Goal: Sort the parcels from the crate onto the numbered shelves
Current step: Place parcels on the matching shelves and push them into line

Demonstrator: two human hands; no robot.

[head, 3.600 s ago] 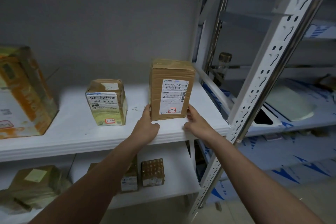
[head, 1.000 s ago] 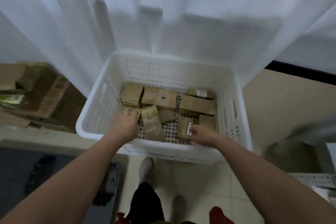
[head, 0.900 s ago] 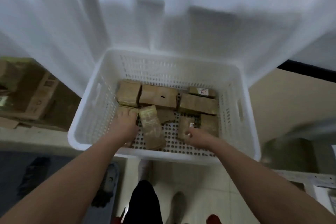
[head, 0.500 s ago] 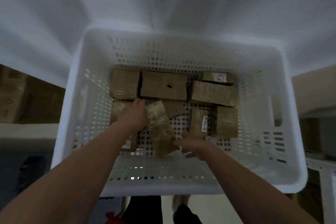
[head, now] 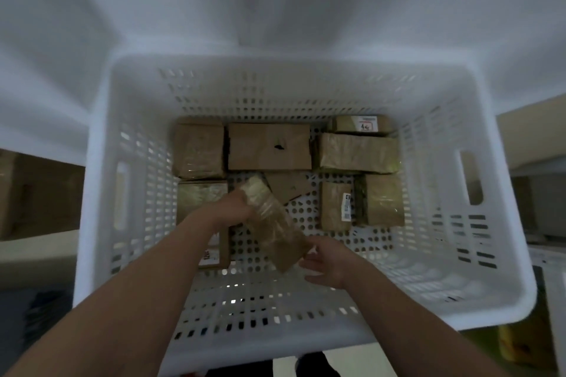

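Note:
I look straight down into a white perforated crate (head: 101, 193) with several brown taped parcels on its floor. A long, tape-wrapped parcel (head: 272, 225) lies tilted in the middle, raised off the crate floor. My left hand (head: 228, 208) grips its upper left end. My right hand (head: 324, 260) holds its lower right end with the fingers spread around it. Other parcels lie along the far side, among them a flat cardboard box (head: 269, 146) and one with a white label (head: 363, 125).
A white curtain (head: 275, 3) hangs behind the crate. Stacked cardboard (head: 33, 193) shows at the left, and a pale surface (head: 536, 131) at the right. The near right part of the crate floor (head: 413, 257) holds no parcel.
I turned from the shelf to the crate and leaned in. My right hand moved left from the labelled parcel to the long parcel's near end; both hands now hold it, and it has lifted.

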